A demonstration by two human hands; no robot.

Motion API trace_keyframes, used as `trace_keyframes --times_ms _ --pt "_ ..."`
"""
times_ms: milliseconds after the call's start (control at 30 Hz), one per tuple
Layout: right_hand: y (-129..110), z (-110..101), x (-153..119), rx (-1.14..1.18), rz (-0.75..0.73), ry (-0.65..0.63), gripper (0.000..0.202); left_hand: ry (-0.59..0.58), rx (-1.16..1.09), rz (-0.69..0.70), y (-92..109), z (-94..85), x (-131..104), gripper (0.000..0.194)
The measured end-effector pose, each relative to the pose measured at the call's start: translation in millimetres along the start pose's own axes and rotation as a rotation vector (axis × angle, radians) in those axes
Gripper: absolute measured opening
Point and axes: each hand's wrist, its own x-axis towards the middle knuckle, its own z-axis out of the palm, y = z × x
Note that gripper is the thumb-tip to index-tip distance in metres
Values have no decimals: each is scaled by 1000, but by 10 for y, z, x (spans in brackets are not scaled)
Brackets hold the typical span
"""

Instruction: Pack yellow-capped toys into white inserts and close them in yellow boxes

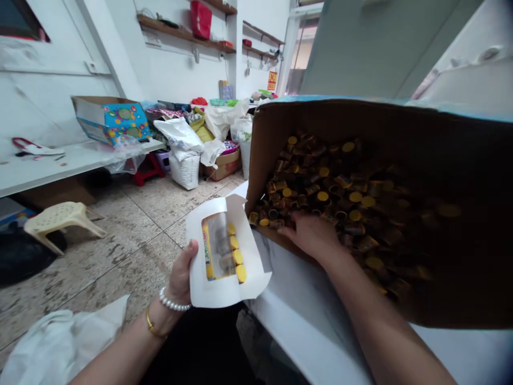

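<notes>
Fingers (193, 247) of left hand (182, 272) hold white carton (218, 293); right hand (312, 233) touches jars (355, 197), grip unclear.

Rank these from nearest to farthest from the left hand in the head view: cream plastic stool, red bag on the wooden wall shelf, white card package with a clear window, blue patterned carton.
From the left hand:
1. White card package: in its grip.
2. Cream plastic stool: left, on the floor.
3. Blue patterned carton: farther back left, on the table.
4. Red bag: far wall.
</notes>
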Motion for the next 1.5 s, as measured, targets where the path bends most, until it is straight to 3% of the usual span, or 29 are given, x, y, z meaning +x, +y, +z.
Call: trace_keyframes --times_ms 100,167,267,333,467,600,667,800,900,1000,1067,1167,1233,1333,1400,1500 --pt "184 122 84 -61 -26 -149 33 9 -15 -45 -45 6 3 45" --pt "231 142 93 -52 -50 -151 28 -7 -18 -74 -90 -5 -5 45" --pt "198 140 72 -37 -47 -120 42 -25 -24 -82 -124 -49 -10 45" --pt "145 178 69 7 -88 -54 51 -29 -28 -84 -121 -76 -10 47" --pt "151 260 125 25 -114 42 30 -25 -29 -109 -100 -81 -39 52" --pt "217 60 95 73 -89 108 19 -46 -3 -75 -111 -60 -139 49" --pt "132 -108 -18 284 -208 193 16 -74 19 -41 -143 -46 -188 46" --pt "-278 -242 -312 744 -658 272 20 -64 33 -46 -269 -5 -218 43" --pt "-544 -99 -404 673 -785 371 21 -56 27 -71 -365 17 -208 42" --pt "-601 42 -384 530 -813 406 28 -73 1 -76 -360 19 -206 43" --pt "-541 59 -354 452 -779 512 33 -98 -23 -68 -284 17 -211 45" --pt "-395 42 -284 377 -616 664 32 -77 -49 -34 -121 13 -231 49" --pt "-297 87 -200 338 -457 578 30 -36 -49 -28 -29 4 -253 51" --pt "-164 273 -34 192 -301 227 31 30 -23 -7 31 -21 -304 55" --pt "-79 414 67 143 -338 59 31 56 -3 -5 22 -41 -346 58" --pt "55 523 153 193 -463 -20 28 63 17 -20 -22 -66 -401 63"
